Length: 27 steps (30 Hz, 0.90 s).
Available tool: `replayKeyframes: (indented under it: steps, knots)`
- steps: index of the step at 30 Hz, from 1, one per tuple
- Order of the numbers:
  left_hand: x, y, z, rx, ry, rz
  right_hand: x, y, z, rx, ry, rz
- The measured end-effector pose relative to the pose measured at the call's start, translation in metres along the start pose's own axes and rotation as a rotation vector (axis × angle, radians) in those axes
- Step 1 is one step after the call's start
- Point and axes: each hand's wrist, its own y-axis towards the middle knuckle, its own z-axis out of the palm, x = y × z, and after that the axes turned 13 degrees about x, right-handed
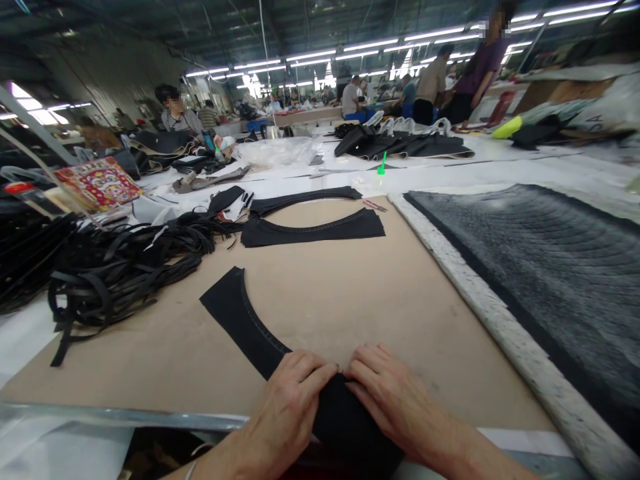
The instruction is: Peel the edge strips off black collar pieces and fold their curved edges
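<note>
A black curved fabric piece (250, 327) lies slantwise on the brown board (340, 293), its near end hanging over the front edge. Stitch-like marks run along its inner curve. My left hand (300, 393) is closed on that curved edge, thumb and fingers pinching it. Close beside it, my right hand (385, 387) also pinches the edge, fingertips bent down onto the fabric. The two hands' fingertips almost meet. Farther back lie more curved black pieces (315, 230), seemingly stacked, with a pair of small red-handled thread snips (375, 206) to their right.
A tangled heap of black straps (135, 267) covers the board's left side. On the right lies a dark textured sheet (545, 267) on a pale thick pad (450, 280). A green-topped bottle (382, 167) stands behind. Other people work in the background.
</note>
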Motion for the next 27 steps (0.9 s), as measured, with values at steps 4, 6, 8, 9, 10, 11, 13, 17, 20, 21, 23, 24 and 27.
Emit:
replayKeyframes:
  steps: [4,6,8,9,10,11,13,17,20,21,23,24,27]
  knots:
    - [0.0,0.004,0.009,0.04,0.0,0.002,0.0,-0.002,0.0,-0.005,0.009,0.006]
    - [0.0,0.003,0.011,0.053,0.048,0.021,-0.001,-0.004,-0.001,-0.008,0.023,0.008]
    - [0.0,0.0,0.012,0.063,0.085,0.047,-0.003,-0.007,-0.001,-0.009,0.04,0.016]
    - [0.0,-0.001,0.012,0.065,0.093,0.057,-0.004,-0.008,-0.001,-0.011,0.047,0.021]
    - [0.0,-0.002,0.012,0.066,0.095,0.062,-0.005,-0.009,-0.001,-0.013,0.05,0.025]
    - [0.0,-0.002,0.012,0.065,0.094,0.065,-0.006,-0.01,-0.002,-0.014,0.049,0.026]
    - [0.0,-0.002,0.011,0.061,0.091,0.065,-0.008,-0.012,-0.003,-0.018,0.034,0.017]
    - [-0.002,-0.001,0.01,0.071,0.104,0.06,-0.009,-0.014,-0.005,-0.028,-0.019,-0.032]
    - [-0.002,-0.001,0.011,0.096,0.127,0.047,-0.009,-0.015,-0.006,-0.034,-0.044,-0.055]
    - [-0.002,-0.001,0.012,0.097,0.139,0.046,-0.01,-0.016,-0.006,-0.036,-0.049,-0.059]
    - [-0.003,-0.002,0.014,0.086,0.174,0.063,-0.011,-0.017,-0.006,-0.041,-0.059,-0.062]
    - [-0.003,-0.002,0.014,0.079,0.2,0.079,-0.012,-0.017,-0.005,-0.042,-0.064,-0.063]
    - [-0.002,-0.003,0.015,0.063,0.293,0.117,-0.015,-0.02,-0.006,-0.037,-0.066,-0.066]
